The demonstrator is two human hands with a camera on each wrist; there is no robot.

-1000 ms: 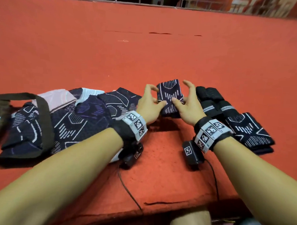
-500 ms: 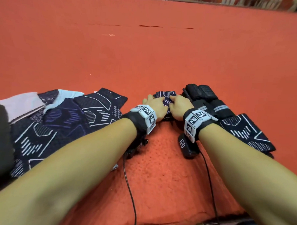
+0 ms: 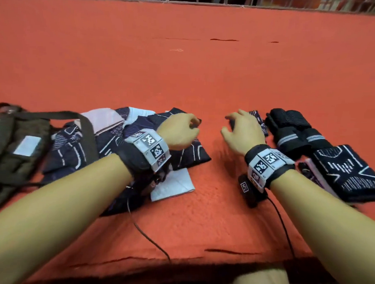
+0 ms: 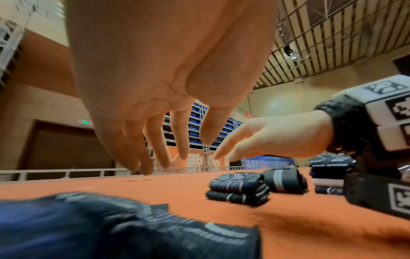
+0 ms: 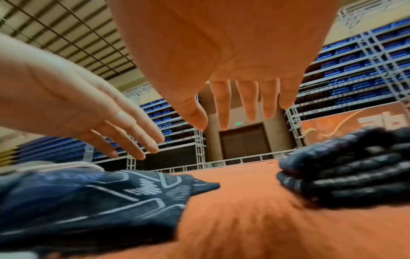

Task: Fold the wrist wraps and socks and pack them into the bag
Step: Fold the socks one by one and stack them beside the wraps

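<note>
left hand (image 3: pixel 178 129): palm down, fingers loosely spread and pointing down, holding nothing
right hand (image 3: pixel 244 131): palm down, fingers relaxed and slightly splayed, holding nothing
forearms: both bare, reaching forward from lower corners, converging
wrists: black strap with white tag-marked band on each
spacing: hands apart, gap between

My right grip (image 5: pixel 233 98) hangs slack-fingered above the orange felt worktop (image 5: pixel 239 219), between patterned navy socks (image 5: pixel 99 196) and dark folded wraps (image 5: pixel 346 171).
</note>
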